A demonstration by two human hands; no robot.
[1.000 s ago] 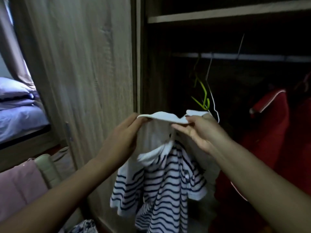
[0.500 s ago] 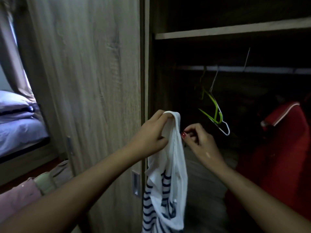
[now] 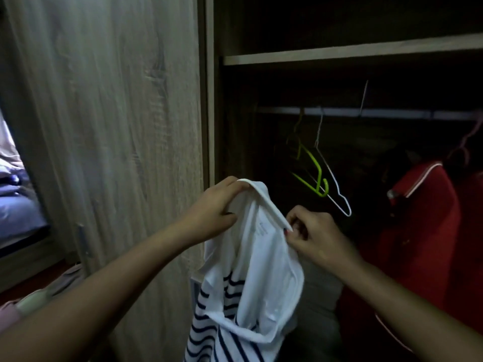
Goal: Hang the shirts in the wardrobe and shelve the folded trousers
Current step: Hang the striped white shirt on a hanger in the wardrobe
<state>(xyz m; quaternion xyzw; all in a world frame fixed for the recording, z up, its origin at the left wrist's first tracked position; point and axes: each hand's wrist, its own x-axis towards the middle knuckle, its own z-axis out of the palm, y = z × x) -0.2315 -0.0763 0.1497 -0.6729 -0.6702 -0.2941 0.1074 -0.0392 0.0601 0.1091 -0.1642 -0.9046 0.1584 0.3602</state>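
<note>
I hold a white shirt with dark blue stripes [image 3: 264, 278] in front of the open wardrobe. My left hand [image 3: 211, 212] grips the top of its white neckband, and my right hand [image 3: 313, 236] pinches the neckband's other end lower down. The shirt hangs limp below both hands. On the metal rail [image 3: 392, 113] hang an empty green hanger [image 3: 313, 173] and an empty white wire hanger [image 3: 337, 194], just above and right of my right hand.
A red garment [image 3: 423, 231] hangs at the right on a pink hanger [image 3: 470, 137]. A wooden shelf [image 3: 339, 52] runs above the rail. The wardrobe door [image 3: 109, 126] stands at left, with a bed [image 3: 15, 205] beyond and clothes [image 3: 31, 304] at the lower left.
The neckband, first spread wide between my hands, was bunched together, then reopened slanting down to the right. My right hand now pinches its lower end. The view has shifted closer to the wardrobe.
</note>
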